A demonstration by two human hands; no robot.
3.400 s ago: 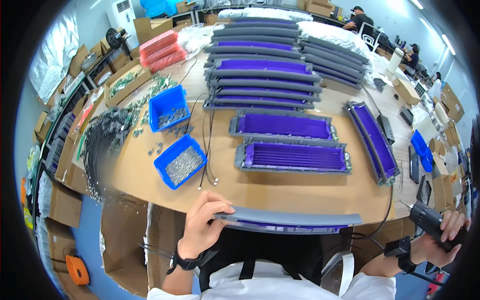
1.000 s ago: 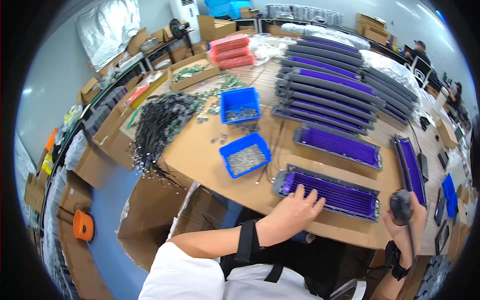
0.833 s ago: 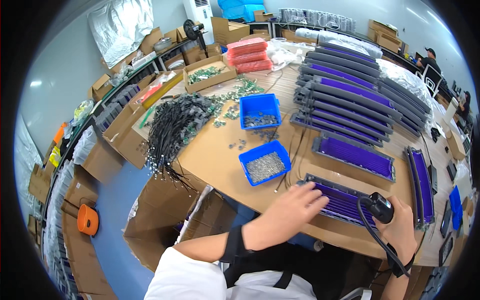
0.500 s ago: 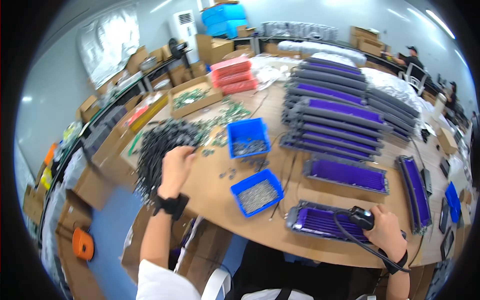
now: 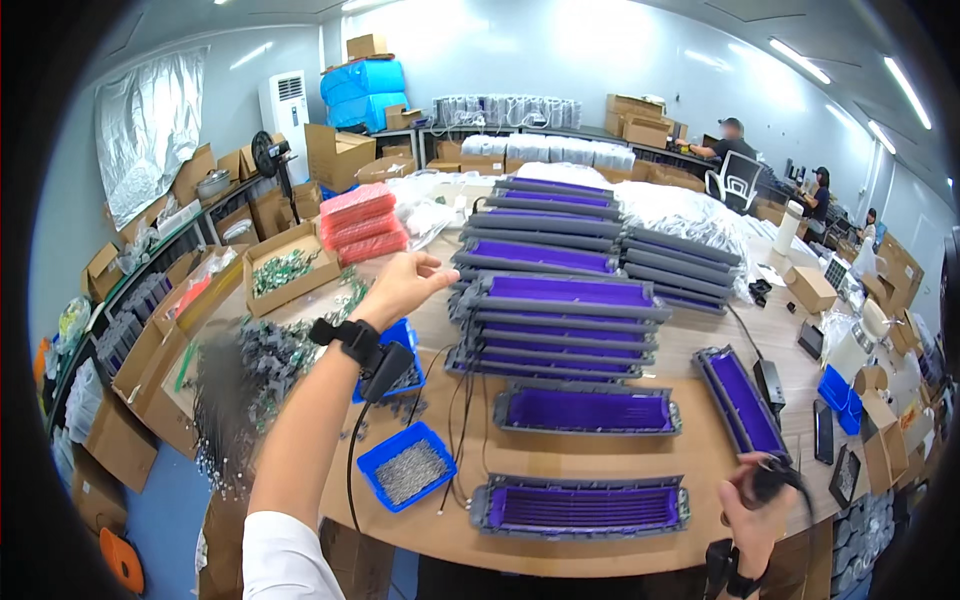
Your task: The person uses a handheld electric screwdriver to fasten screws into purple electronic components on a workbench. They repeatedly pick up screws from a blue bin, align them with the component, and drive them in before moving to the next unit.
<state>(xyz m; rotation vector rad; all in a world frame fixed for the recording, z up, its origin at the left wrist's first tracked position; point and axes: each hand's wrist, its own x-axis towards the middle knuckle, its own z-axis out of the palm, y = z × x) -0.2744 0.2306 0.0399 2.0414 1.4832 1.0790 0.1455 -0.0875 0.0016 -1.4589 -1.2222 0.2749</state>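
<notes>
My left hand [image 5: 405, 287] reaches over the blue bins toward a stack of long grey housings with purple insides [image 5: 560, 290]. Its fingers are stretched out, with nothing visible in them. Beside that wrist hangs a black corded piece [image 5: 386, 374]; whether it is fixed to the wristband I cannot tell. At the lower right my right hand [image 5: 748, 515] grips a black corded tool [image 5: 770, 482], blurred by motion. It is close to the near end of an angled purple housing [image 5: 742, 402]. Another housing [image 5: 585, 505] lies at the table's front edge, with one [image 5: 590, 410] behind it.
A blue bin of small metal parts [image 5: 408, 468] stands left of the front housing, another blue bin [image 5: 405, 340] partly under my forearm. Black cables [image 5: 300, 365], a carton of green parts [image 5: 290, 268] and red packs [image 5: 362, 222] lie left. People [image 5: 730, 140] sit far right.
My left hand has moved from the black cable pile up and right toward the stack. The right hand has lifted the corded tool off the front housing and moved right. The view has shifted.
</notes>
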